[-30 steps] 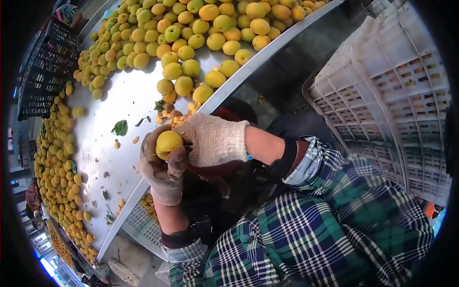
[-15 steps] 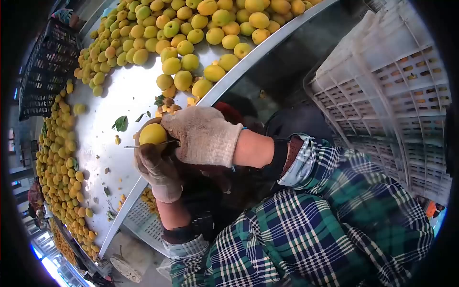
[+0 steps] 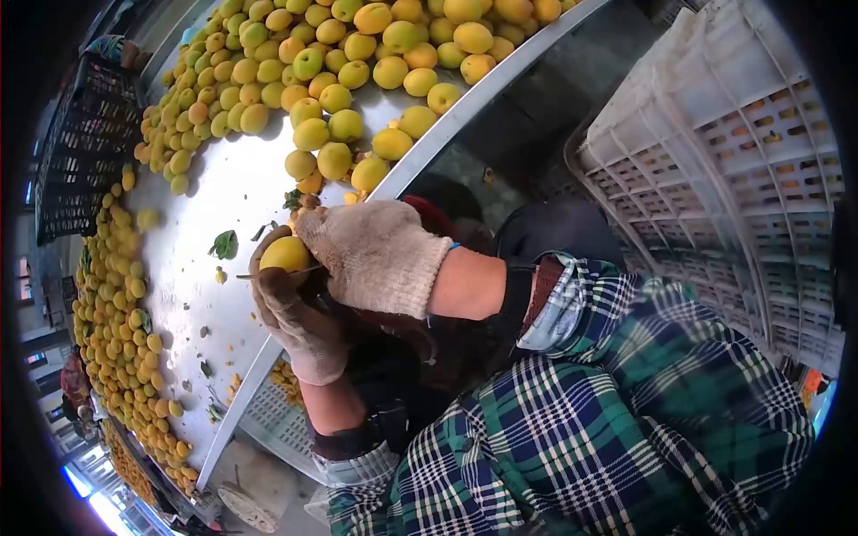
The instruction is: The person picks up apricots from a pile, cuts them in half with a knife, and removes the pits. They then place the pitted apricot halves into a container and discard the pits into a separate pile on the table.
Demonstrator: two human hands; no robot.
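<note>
In my gloved left hand rests a yellow apricot, the fingers curled around it from below and behind. My right hand, in a pale knit glove with stained fingers, is closed on a thin-bladed knife. The blade lies across the near side of the apricot, its tip sticking out to the left; the handle is hidden in the fist. Both hands are close together over the near edge of the metal table. Apricot scraps and a stem bit lie just beyond my right fingers.
Many apricots are heaped at the far side, with another row along the left. Leaves and crumbs dot the metal. A black crate stands at far left, a white crate at right. Another crate sits below the edge.
The knife blade has tilted slightly against the apricot, and both hands stay nearly in place. The whole view has shifted a little.
</note>
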